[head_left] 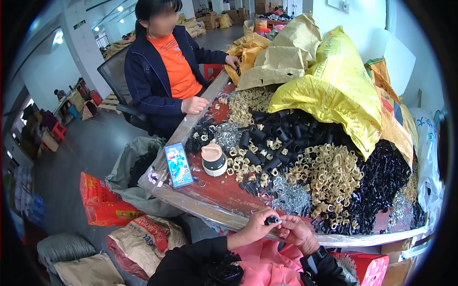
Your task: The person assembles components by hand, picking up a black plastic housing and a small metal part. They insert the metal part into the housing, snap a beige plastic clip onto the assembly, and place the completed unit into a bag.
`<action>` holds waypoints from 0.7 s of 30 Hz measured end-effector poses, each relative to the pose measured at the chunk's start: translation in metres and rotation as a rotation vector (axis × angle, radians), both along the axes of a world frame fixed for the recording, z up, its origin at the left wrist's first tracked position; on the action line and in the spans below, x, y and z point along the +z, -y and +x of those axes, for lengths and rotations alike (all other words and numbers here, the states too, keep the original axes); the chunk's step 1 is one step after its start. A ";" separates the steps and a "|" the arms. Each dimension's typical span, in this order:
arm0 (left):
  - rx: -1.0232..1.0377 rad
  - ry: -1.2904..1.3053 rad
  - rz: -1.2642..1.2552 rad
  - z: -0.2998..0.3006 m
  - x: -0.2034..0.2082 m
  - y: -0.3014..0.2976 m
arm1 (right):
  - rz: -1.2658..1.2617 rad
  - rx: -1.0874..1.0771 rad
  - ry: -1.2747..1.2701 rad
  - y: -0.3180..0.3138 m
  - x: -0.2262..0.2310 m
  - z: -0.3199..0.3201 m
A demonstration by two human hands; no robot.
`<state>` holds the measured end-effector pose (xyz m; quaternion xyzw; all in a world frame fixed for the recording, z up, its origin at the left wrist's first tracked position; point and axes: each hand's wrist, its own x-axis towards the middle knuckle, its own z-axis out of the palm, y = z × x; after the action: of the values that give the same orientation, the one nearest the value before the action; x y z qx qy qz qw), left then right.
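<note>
Black tube (272,219), one: at table's (217,196) near edge, clamped in left hand (256,228). Right hand (296,232): fingers curled, close beside tube; we cannot tell whether they grip anything. Risk, we judge: loose pinch drops tube onto pink apron (269,263). Hidden from us: tube's far end, heap beneath yellow sack (329,86).

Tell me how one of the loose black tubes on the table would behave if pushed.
A black tube would probably roll, given its rounded wall, though the tan clips crowding nearby might stop it. Its hollow open end suggests it's light for its size. It looks fairly stiff, holding its round shape within the heap.
</note>
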<state>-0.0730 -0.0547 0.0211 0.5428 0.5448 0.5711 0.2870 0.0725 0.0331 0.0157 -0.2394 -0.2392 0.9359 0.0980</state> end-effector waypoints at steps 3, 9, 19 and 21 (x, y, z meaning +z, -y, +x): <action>0.004 0.007 -0.007 -0.001 -0.003 -0.001 | -0.021 0.004 -0.017 -0.001 -0.002 -0.001; 0.018 0.012 -0.024 0.000 -0.005 -0.001 | -0.045 0.027 0.013 0.000 0.000 -0.002; 0.046 0.043 0.001 0.000 -0.003 -0.001 | -0.076 0.027 -0.065 0.006 0.000 -0.005; 0.056 0.043 0.001 -0.003 0.000 -0.002 | -0.061 0.025 -0.074 0.006 0.000 -0.008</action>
<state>-0.0757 -0.0530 0.0206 0.5152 0.5530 0.5907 0.2824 0.0649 0.0275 0.0160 -0.2042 -0.2098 0.9521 0.0879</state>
